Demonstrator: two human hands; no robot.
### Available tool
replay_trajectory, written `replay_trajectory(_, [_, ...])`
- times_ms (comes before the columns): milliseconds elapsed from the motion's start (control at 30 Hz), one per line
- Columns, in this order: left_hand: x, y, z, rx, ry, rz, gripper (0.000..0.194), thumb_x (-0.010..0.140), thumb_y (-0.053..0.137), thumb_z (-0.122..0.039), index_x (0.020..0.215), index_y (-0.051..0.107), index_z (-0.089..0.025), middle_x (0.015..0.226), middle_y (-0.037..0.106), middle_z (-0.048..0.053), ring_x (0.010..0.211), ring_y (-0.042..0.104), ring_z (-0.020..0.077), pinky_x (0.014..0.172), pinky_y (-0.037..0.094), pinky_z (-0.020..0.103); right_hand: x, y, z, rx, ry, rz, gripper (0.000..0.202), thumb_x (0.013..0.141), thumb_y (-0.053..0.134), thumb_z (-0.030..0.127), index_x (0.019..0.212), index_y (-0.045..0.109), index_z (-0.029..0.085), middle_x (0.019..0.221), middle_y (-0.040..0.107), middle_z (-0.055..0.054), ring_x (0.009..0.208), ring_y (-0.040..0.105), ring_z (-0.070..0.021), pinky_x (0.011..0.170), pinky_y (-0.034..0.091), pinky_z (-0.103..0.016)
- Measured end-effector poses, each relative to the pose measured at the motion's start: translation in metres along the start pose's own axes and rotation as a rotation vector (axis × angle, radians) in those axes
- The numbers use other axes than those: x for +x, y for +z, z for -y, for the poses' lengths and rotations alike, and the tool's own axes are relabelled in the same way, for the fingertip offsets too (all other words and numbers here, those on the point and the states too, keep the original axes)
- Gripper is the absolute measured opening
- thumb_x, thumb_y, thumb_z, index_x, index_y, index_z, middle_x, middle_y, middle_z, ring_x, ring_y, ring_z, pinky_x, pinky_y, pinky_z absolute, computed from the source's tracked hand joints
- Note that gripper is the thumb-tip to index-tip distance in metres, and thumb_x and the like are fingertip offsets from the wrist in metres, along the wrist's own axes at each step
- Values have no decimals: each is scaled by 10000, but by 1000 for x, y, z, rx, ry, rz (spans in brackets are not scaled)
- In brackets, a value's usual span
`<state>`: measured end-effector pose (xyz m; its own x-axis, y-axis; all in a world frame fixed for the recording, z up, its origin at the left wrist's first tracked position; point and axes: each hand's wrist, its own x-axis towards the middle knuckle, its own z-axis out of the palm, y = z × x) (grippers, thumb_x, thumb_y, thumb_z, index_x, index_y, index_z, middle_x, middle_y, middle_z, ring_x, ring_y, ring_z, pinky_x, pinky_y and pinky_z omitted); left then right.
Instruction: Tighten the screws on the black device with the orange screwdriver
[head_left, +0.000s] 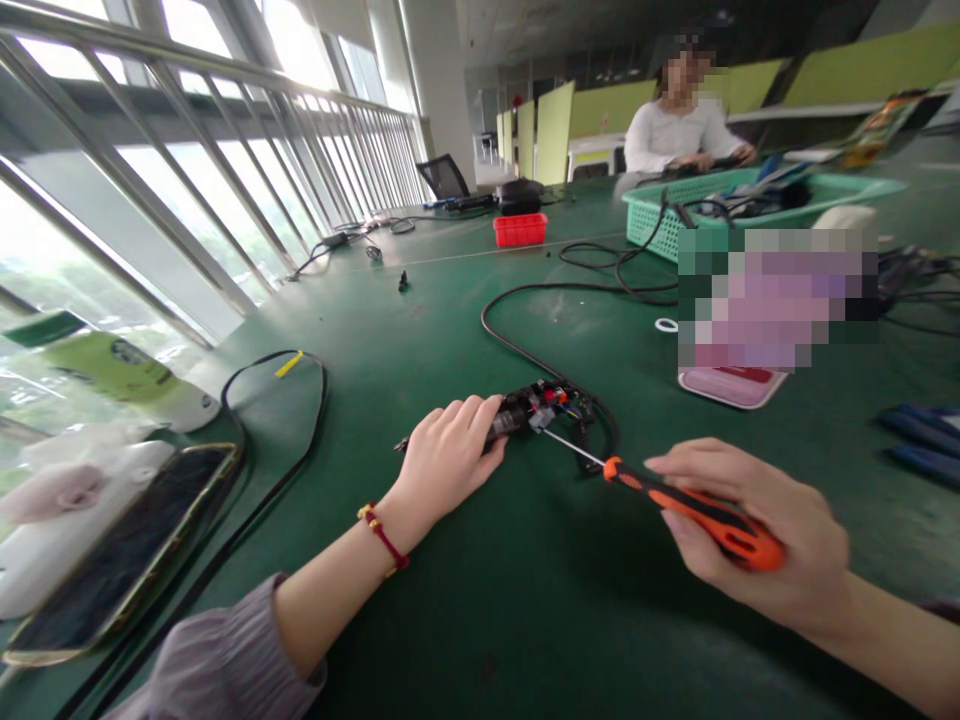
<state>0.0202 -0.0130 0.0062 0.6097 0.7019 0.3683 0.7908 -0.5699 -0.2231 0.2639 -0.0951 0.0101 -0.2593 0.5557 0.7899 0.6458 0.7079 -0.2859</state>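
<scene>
My left hand (454, 445) is wrapped over a black cylindrical power tool body (514, 415), holding it against the green table. Its right end is uncovered, with coloured wires (559, 400) and a small grey part showing. In my right hand (757, 530) is an orange and black screwdriver (675, 500), gripped by its handle. The shaft points up and left, its tip at or very near the grey part; whether they touch I cannot tell. A black cord (517, 290) runs from the tool's open end to the back right.
At left lie a phone (127, 540), a white case and a green-and-white cup (127, 370), with a black cable (322, 400) beside them. Behind stand a red basket (520, 230) and a teal basket (652, 225) of parts. A pinkish object (735, 385) is at right. A person in white (675, 135) sits opposite.
</scene>
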Motion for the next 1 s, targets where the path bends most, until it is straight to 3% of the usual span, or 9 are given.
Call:
replay_trajectory(167, [0,0,0,-2,6,-5,302,857,429,-292,1125,459,-157,932,608,50,796,576,184,670,450,313,4,0,2,126,27,-55,494,670,594,64,1124,486,230,854,610,-48,764,612,-199,608,526,-335])
replay_trajectory(367, [0,0,0,3,5,-11,309,852,447,-293,1128,454,-156,932,609,46,796,576,184,667,438,305,4,-5,-2,3,-15,38,261,716,605,155,970,555,191,811,580,-58,728,581,-184,579,487,-317])
replay_trajectory(500, [0,-1,0,-1,6,2,308,856,439,-295,1132,451,-157,940,608,50,804,574,183,665,435,305,1,-3,-5,61,24,-72,462,677,619,99,1111,504,207,899,580,-65,841,568,-216,662,500,-361])
replay_trajectory(567, [0,-1,0,4,4,5,305,859,433,-295,1130,452,-157,940,607,49,801,573,181,664,435,305,2,-1,-4,92,23,-65,512,662,610,72,1137,482,217,918,587,-64,863,569,-222,679,502,-373])
replay_trajectory(767, [1,-1,-1,11,0,3,312,858,436,-312,1129,453,-159,929,603,33,793,571,182,666,435,304,6,-1,-2,-16,-69,23,280,698,584,114,958,543,210,726,603,-13,711,589,-184,691,497,-373])
replay_trajectory(933, [0,-1,0,16,-4,-6,310,858,436,-313,1128,455,-160,924,604,29,793,572,179,669,437,302,5,-1,-3,87,-20,-52,471,640,609,63,1080,496,191,848,590,-56,819,585,-220,715,502,-406])
replay_trajectory(1000, [0,0,0,15,-2,-6,311,859,433,-315,1128,455,-161,927,604,31,795,570,179,673,437,302,5,-1,-2,86,-41,-27,456,646,604,64,1068,499,202,819,598,-38,779,596,-206,736,501,-414])
